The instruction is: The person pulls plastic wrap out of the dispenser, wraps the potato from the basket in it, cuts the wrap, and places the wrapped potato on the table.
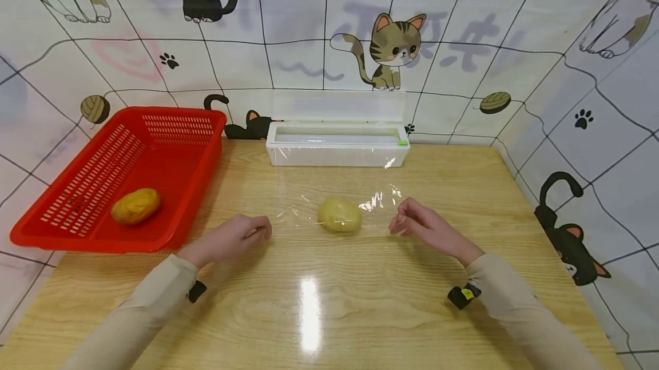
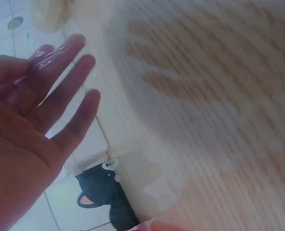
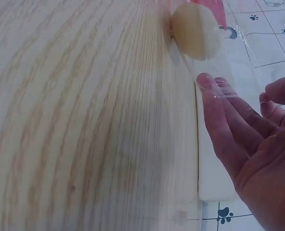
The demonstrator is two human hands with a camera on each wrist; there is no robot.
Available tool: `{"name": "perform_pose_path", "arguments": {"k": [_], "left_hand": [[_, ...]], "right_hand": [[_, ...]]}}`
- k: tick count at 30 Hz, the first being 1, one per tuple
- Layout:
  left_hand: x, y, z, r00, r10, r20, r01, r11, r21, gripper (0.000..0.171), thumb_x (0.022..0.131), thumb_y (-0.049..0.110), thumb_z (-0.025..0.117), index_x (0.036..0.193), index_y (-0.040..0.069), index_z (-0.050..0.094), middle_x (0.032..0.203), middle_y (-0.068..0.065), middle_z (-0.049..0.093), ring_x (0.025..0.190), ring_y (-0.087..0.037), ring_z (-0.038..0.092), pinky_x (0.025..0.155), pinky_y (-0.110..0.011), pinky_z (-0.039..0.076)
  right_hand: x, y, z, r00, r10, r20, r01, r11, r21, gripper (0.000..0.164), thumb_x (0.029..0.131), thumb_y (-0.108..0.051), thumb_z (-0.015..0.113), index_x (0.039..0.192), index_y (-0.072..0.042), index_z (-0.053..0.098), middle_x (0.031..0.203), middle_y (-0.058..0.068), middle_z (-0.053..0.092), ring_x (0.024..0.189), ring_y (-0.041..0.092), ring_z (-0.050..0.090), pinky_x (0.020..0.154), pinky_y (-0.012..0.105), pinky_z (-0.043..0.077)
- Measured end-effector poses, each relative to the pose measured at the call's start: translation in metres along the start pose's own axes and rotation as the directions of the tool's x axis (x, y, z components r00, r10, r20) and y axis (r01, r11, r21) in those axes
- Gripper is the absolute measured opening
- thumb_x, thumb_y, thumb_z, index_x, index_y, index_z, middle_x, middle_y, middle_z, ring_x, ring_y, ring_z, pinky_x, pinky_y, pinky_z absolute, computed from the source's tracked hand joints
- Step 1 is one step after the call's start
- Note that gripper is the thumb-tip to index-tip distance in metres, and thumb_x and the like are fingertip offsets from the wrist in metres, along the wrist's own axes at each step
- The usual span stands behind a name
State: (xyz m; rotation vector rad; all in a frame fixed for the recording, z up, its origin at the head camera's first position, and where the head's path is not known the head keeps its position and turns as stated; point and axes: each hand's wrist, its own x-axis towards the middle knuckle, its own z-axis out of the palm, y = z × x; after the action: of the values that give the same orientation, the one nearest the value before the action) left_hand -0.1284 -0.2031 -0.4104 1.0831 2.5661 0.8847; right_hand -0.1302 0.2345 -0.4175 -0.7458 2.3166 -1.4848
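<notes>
I have the left hand (image 1: 234, 238) and right hand (image 1: 429, 230) each pinching the clear film (image 1: 378, 201) by its near edge. Between them, it stretches across a pale yellow potato (image 1: 340, 214) on the tabletop (image 1: 247, 313). To the left, I see a red basket (image 1: 177, 170) holding a deeper-yellow lump (image 1: 136, 206); farthest back stands an open white box (image 1: 337, 156).
</notes>
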Motion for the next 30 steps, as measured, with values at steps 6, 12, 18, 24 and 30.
{"name": "perform_pose_path", "arguments": {"k": [6, 12, 18, 24, 30], "left_hand": [[0.006, -0.007, -0.001, 0.998, -0.042, -0.042, 0.033, 0.981, -0.189, 0.015, 0.1, 0.002, 0.047, 0.092, 0.004, 0.059, 0.08, -0.002, 0.068, 0.075, -0.021, 0.062, 0.065, -0.029, 0.048], [0.016, -0.009, 0.0, 0.99, -0.128, -0.06, 0.104, 0.947, -0.303, 0.019, 0.102, 0.006, 0.044, 0.088, 0.001, 0.055, 0.073, -0.007, 0.063, 0.07, -0.024, 0.064, 0.067, -0.038, 0.054], [0.033, -0.012, 0.003, 0.966, -0.243, -0.092, 0.205, 0.93, -0.304, 0.023, 0.1, 0.003, 0.041, 0.081, 0.0, 0.053, 0.059, -0.005, 0.056, 0.054, -0.022, 0.06, 0.055, -0.036, 0.051], [0.045, -0.023, 0.008, 0.921, -0.382, -0.075, 0.34, 0.884, -0.321, 0.022, 0.099, 0.005, 0.041, 0.083, -0.001, 0.054, 0.053, -0.004, 0.05, 0.047, -0.023, 0.059, 0.052, -0.035, 0.05], [0.053, -0.029, 0.011, 0.905, -0.417, -0.079, 0.38, 0.879, -0.288, 0.016, 0.1, 0.004, 0.045, 0.09, -0.003, 0.055, 0.052, -0.006, 0.052, 0.043, -0.021, 0.057, 0.047, -0.033, 0.048]], "right_hand": [[0.007, -0.002, 0.001, 0.997, 0.07, -0.026, -0.069, 0.997, 0.042, 0.012, 0.105, -0.009, 0.036, 0.105, 0.003, 0.039, 0.096, 0.023, 0.066, 0.085, 0.035, 0.068, 0.068, 0.051, 0.055], [0.014, -0.004, 0.001, 0.983, 0.147, -0.114, -0.145, 0.989, 0.02, 0.01, 0.103, -0.006, 0.037, 0.105, 0.004, 0.041, 0.082, 0.019, 0.066, 0.069, 0.031, 0.066, 0.059, 0.046, 0.055], [0.028, -0.006, 0.006, 0.922, 0.348, -0.171, -0.346, 0.937, 0.047, 0.019, 0.1, -0.009, 0.039, 0.107, 0.007, 0.044, 0.07, 0.013, 0.064, 0.059, 0.02, 0.063, 0.054, 0.038, 0.054], [0.043, 0.002, 0.008, 0.871, 0.461, -0.17, -0.462, 0.886, 0.037, 0.021, 0.096, -0.009, 0.038, 0.108, 0.006, 0.045, 0.068, 0.01, 0.064, 0.056, 0.013, 0.061, 0.05, 0.026, 0.049], [0.047, 0.012, 0.009, 0.873, 0.436, -0.218, -0.46, 0.885, -0.072, 0.011, 0.097, -0.007, 0.045, 0.103, 0.001, 0.041, 0.074, 0.009, 0.058, 0.056, 0.012, 0.059, 0.05, 0.023, 0.047]]}}
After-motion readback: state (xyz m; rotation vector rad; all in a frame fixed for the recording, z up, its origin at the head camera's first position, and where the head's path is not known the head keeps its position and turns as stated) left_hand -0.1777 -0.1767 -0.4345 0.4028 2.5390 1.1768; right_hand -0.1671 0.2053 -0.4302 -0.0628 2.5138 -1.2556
